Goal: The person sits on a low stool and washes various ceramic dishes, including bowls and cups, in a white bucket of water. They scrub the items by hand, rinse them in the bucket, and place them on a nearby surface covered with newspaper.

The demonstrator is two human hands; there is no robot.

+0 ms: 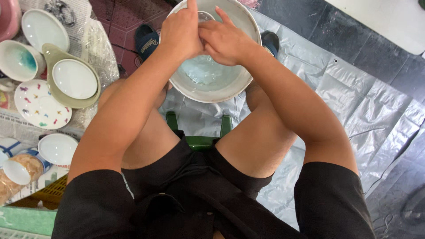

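Head view: left hand (181, 33) and right hand (226, 42) are pressed together around a small clear glass (206, 17) over the white basin (248, 26) of water at top centre. Judged mid-wash: several bowls and plates (73, 79) lie finished at upper left on newspaper (95, 37). A paper-wrapped jar (20, 170) sits lower left.

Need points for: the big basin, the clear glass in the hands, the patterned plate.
big basin (208, 94), head view, on its near rim, bare of water.
clear glass (206, 17), head view, on the rim showing above the hands.
patterned plate (40, 106), head view, on the middle of its white face.
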